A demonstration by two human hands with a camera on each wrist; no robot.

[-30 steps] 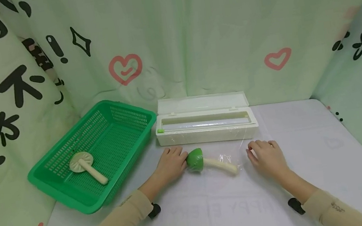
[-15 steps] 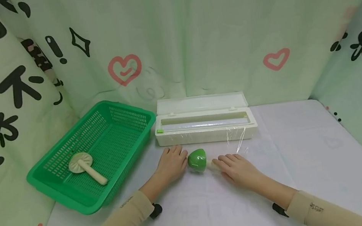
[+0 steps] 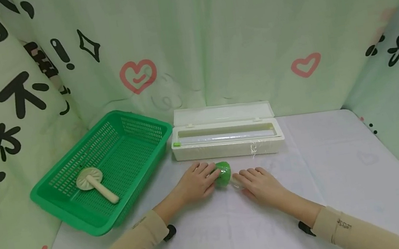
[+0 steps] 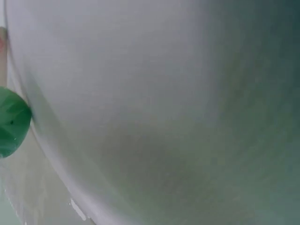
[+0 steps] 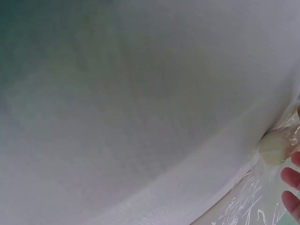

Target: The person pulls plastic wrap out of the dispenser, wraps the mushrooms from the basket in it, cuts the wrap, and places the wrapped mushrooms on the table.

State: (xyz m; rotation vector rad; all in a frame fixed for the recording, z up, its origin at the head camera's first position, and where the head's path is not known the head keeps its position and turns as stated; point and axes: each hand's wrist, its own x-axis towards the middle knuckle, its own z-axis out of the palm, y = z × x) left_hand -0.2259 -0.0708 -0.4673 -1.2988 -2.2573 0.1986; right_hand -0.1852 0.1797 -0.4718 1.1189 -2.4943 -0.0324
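On the white-covered desk [image 3: 230, 231], we have a green-capped, cream-stemmed toy mushroom in clear film [image 3: 224, 173] running left to right, cap touching our left hand [image 3: 194, 183], grip impossible to tell, stem pinched by our curled right hand [image 3: 263, 186].

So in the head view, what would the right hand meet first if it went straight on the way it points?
Probably the green cap just ahead of the right hand, with the left hand over its far side. The stalk is mostly hidden there, so depth is unclear.
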